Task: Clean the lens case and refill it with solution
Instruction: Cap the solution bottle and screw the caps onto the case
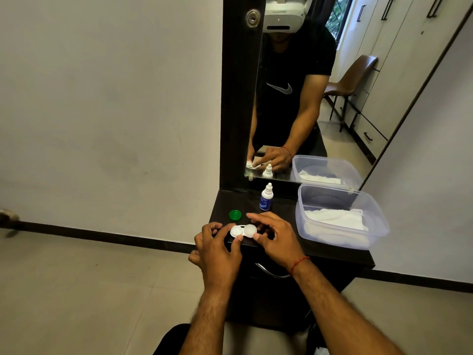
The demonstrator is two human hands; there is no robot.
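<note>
Lens case [243, 231] at lower centre, front edge of bench [332, 252], long axis left-right. Pinched by left hand [217, 254] fingers at left well; right hand [277, 238] fingers closed on white cap, nearer. Solution bottle [266, 198] just behind.

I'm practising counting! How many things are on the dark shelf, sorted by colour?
White: 2, the white plastic lens case and the white dropper bottle with a blue label
Green: 1, the round green cap
Clear: 1, the clear plastic tub holding white tissue
Total: 4
</note>
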